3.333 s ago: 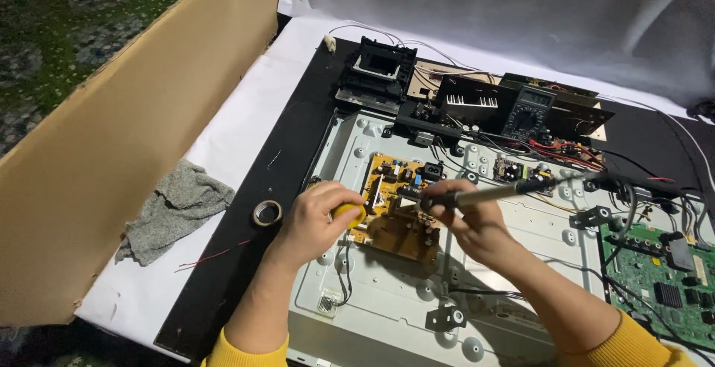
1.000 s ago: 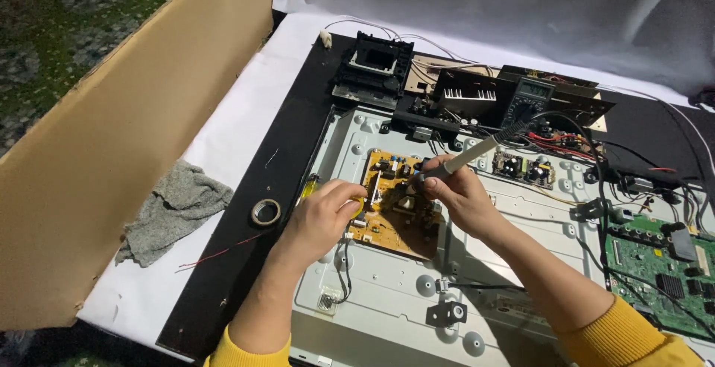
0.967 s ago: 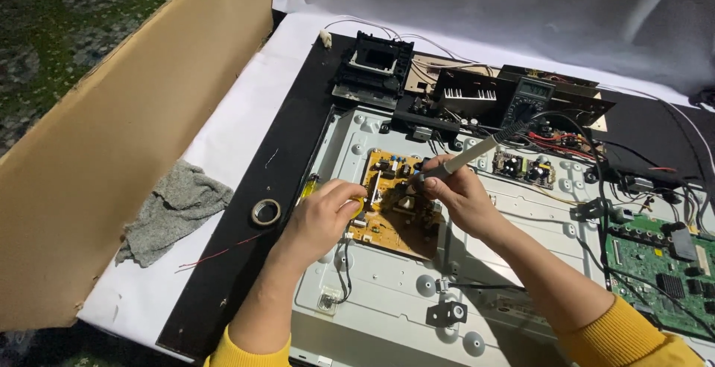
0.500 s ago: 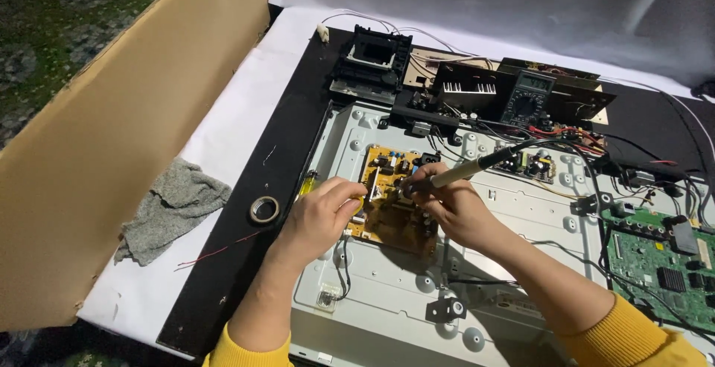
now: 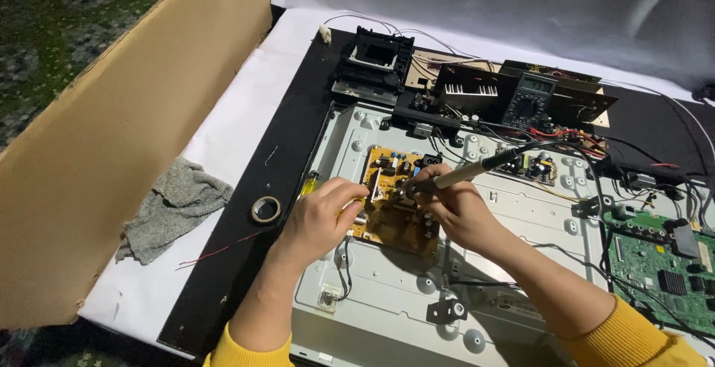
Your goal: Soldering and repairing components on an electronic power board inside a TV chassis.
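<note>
**Inspector A:** Where did the yellow circuit board (image 5: pixel 395 207) lie?

**Inspector B:** On the grey metal back panel (image 5: pixel 521 263), toward the panel's upper left corner, flat. Both hands were over it.

**Inspector A:** The right hand (image 5: pixel 458 214)?

**Inspector B:** Its fingers were closed round the soldering iron (image 5: pixel 465 175), pen-fashion, tip down on the board's upper middle and the handle slanting up toward the right.

**Inspector A:** And the left hand (image 5: pixel 324 218)?

**Inspector B:** It rested on the board's left edge with fingers curled. Whether they pinched anything could not be told.

**Inspector A:** The surroundings?

**Inspector B:** A roll of tape (image 5: pixel 265 209) lay on the black strip left of the panel, near the left hand, and a grey cloth (image 5: pixel 173 207) lay further left on the white table (image 5: pixel 246 91) covering. A multimeter (image 5: pixel 530 102) stood at the panel's far edge; a green circuit board (image 5: pixel 659 266) sat at the right edge.
</note>
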